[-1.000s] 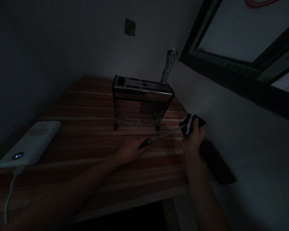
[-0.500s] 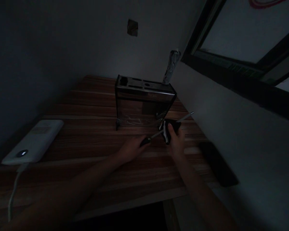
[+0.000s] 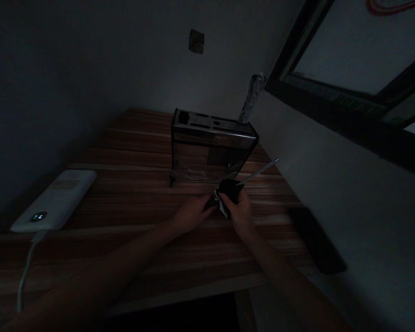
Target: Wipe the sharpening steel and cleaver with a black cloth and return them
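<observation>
My left hand point(image 3: 192, 213) is closed around the black handle of a thin metal rod that looks like a sharpening steel point(image 3: 261, 169). The rod slants up to the right, its tip near the wall. My right hand point(image 3: 241, 215) pinches a black cloth point(image 3: 230, 188) with a whitish edge, folded around the rod close to the handle. Just beyond both hands stands a knife block point(image 3: 216, 135) with a slotted metal top and clear front. One plastic-wrapped handle point(image 3: 251, 97) sticks up from its right end.
A white power bank point(image 3: 57, 199) with a lit display and a cable point(image 3: 25, 272) lies at the left of the wood-grain table point(image 3: 138, 184). On the right, a dark flat object like a phone point(image 3: 316, 240) rests by the wall. A dark-framed window point(image 3: 332, 106) is above.
My right hand has slid the black cloth down along the rod, leftward to the handle, baring more of the rod. My left hand keeps its grip. The view has shifted slightly.
</observation>
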A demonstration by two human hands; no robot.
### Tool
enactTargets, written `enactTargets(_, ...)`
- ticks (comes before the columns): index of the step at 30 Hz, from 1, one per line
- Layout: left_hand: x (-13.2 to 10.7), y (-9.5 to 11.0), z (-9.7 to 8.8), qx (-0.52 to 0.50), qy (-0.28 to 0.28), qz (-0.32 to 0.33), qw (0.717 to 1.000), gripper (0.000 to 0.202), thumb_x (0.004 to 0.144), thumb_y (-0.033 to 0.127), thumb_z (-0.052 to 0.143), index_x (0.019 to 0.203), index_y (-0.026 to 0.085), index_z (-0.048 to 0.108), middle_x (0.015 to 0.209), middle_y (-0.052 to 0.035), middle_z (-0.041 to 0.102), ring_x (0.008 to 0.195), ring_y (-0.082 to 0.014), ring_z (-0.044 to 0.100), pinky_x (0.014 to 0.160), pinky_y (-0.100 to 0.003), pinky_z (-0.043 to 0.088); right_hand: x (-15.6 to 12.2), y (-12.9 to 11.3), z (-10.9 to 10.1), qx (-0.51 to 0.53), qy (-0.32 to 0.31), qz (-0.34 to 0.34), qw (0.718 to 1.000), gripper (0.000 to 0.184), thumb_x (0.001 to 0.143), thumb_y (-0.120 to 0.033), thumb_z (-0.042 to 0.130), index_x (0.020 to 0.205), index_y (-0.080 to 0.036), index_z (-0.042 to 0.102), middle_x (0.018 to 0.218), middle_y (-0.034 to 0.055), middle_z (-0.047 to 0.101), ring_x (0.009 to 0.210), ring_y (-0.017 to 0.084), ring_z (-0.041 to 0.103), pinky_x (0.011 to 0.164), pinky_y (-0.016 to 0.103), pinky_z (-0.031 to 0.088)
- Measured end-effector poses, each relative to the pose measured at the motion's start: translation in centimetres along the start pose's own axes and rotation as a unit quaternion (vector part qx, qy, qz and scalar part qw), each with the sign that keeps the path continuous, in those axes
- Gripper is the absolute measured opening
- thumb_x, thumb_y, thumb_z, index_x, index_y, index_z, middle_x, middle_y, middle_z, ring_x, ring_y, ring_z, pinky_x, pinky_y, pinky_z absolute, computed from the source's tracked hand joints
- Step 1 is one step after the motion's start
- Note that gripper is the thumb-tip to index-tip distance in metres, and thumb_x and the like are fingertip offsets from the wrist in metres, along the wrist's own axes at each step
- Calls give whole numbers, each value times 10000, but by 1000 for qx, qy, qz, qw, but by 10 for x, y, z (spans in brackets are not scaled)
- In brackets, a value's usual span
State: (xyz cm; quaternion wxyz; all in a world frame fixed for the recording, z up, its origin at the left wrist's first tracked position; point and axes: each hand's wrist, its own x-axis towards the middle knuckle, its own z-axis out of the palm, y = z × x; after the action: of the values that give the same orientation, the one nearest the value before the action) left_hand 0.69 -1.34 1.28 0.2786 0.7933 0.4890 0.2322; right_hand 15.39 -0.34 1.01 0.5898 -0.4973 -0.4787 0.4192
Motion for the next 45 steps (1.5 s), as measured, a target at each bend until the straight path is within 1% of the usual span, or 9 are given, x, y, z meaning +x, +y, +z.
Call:
enactTargets(8,1,-2,3,-17,8,3,1000,296,838,365,406,1055,185,496,945,-55,634,810,-180,607,707,-263,457,1,-6,-2,-4,-26,22,999,376,579,-301,697,918,-176,593,856,20,657,756,137,605,690,258,485)
enactTargets(11,1,-1,2,-16,4,-2,1000,290,835,383,406,1019,185,511,908,-52,636,787,-181,607,691,-264,457,4,-7,-5,6,-19,23,1000,358,582,-306,696,900,-170,601,852,23,658,751,136,604,676,254,487)
enactTargets(16,0,0,1,-15,5,10,1000,298,835,395,404,1029,194,507,934,-50,627,817,-179,596,714,-268,450,13,-10,-13,35,13,4,999,342,599,-330,680,888,-164,605,834,28,658,702,127,609,598,230,490)
enactTargets(21,0,2,0,0,3,16,1000,281,840,400,391,982,195,520,876,-40,625,778,-172,592,673,-258,446,19,-22,-19,77,47,19,996,342,601,-345,675,881,-163,602,774,28,663,567,107,599,448,188,461)
enactTargets(24,-1,4,-1,8,-7,13,1000,261,840,396,393,939,195,527,847,-32,625,755,-166,591,647,-247,441,22,-30,-22,87,84,-3,993,292,597,-331,680,822,-157,614,756,26,664,579,105,603,457,182,468)
enactTargets(32,-2,5,-3,28,-19,24,999,277,838,401,393,990,208,519,870,-30,629,766,-174,595,645,-252,437,35,-37,-41,103,154,-44,982,269,613,-332,670,798,-142,624,724,8,658,567,93,603,500,195,486)
enactTargets(36,-2,3,-2,28,-23,34,999,287,842,404,383,997,209,527,892,-33,630,784,-172,593,674,-255,440,42,-37,-50,114,197,-74,971,262,602,-331,678,772,-141,620,700,-10,645,552,83,595,491,183,481)
enactTargets(41,-3,3,0,38,-27,31,998,334,838,424,386,1073,222,509,964,-43,627,854,-183,587,741,-276,438,49,-39,-59,119,251,-107,955,244,615,-335,668,755,-143,613,659,-26,622,531,79,578,456,174,467)
enactTargets(45,-3,4,0,54,-29,38,997,340,839,429,379,1081,228,507,973,-42,630,844,-192,593,720,-282,443,51,-41,-64,136,257,-131,948,254,642,-349,646,788,-144,612,673,-24,618,549,81,586,486,187,484)
